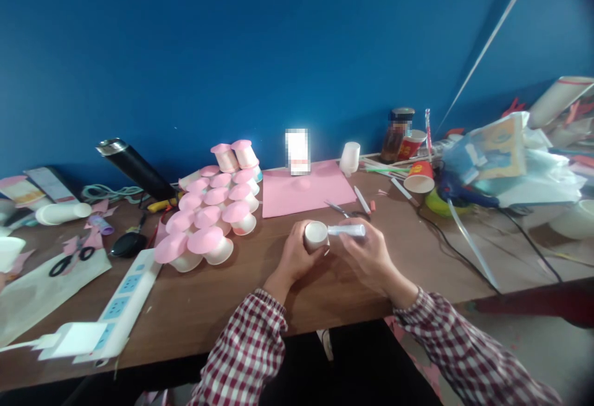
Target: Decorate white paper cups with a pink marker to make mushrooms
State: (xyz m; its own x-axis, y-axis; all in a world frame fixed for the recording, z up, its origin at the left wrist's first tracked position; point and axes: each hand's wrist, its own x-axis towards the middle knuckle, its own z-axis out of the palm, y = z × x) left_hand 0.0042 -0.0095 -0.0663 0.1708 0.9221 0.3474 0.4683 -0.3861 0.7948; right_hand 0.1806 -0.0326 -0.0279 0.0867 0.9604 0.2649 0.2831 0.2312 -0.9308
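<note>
My left hand grips a small white paper cup, held on its side above the wooden table. My right hand holds a white glue stick lying sideways, its tip against the cup's base. Both sleeves are red-and-white checked. A sheet of pink paper lies flat just beyond my hands. To the left stands a group of several white cups capped with pink paper discs, some stacked.
Scissors lie by the pink sheet. A white power strip sits front left, black scissors and a black bottle further left. Red cups, a blue glue gun with cables and paper clutter fill the right.
</note>
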